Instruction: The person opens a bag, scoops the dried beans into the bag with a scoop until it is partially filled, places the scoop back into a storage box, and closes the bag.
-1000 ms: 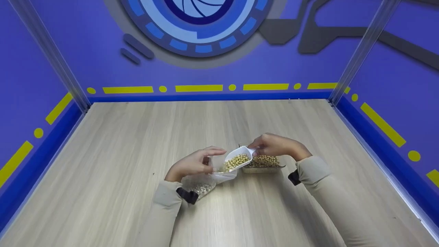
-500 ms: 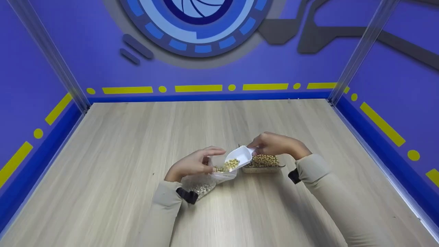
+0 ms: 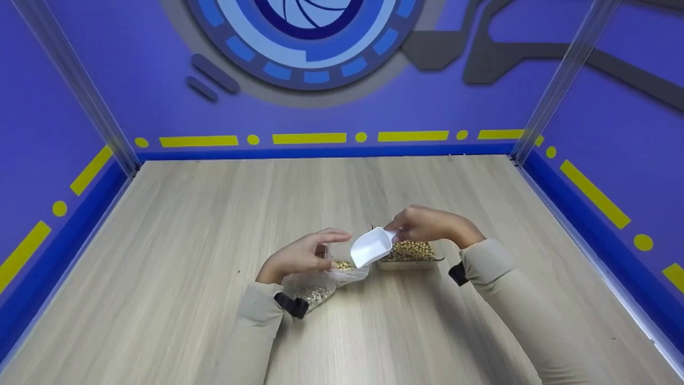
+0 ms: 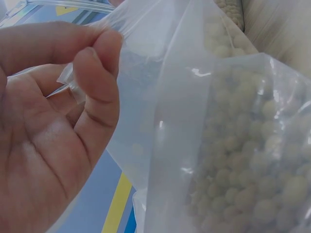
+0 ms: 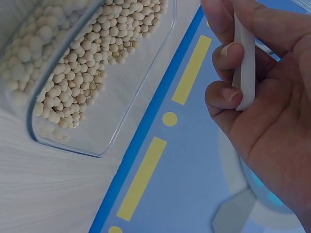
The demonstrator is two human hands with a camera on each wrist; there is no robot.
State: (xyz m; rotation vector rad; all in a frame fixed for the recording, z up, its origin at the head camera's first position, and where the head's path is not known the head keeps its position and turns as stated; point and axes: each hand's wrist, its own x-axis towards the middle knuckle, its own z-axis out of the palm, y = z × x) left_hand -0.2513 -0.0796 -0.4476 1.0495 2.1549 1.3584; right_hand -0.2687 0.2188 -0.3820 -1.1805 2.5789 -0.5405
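Observation:
My left hand (image 3: 299, 254) pinches the edge of a clear plastic bag (image 3: 315, 286), holding its mouth apart. In the left wrist view, pale round soybeans (image 4: 243, 170) fill much of the bag. My right hand (image 3: 427, 225) grips the handle of a white scoop (image 3: 372, 247), seen curled round it in the right wrist view too. The scoop is tilted toward the bag, its lip over the bag's mouth, and no beans show in its bowl. Just behind and below my right hand stands a clear rectangular container (image 3: 411, 264) holding more soybeans (image 5: 82, 68).
Both hands work over a light wood-grain table (image 3: 224, 203). Blue panels (image 3: 299, 120) with yellow markings rise at its back and both sides. A black wrist strap (image 3: 292, 305) sits on the left sleeve, close beside the bag.
Soybeans that lay in the scoop have slid off its lip into the bag's mouth, leaving the bowl bare. Both hands have stayed nearly in place.

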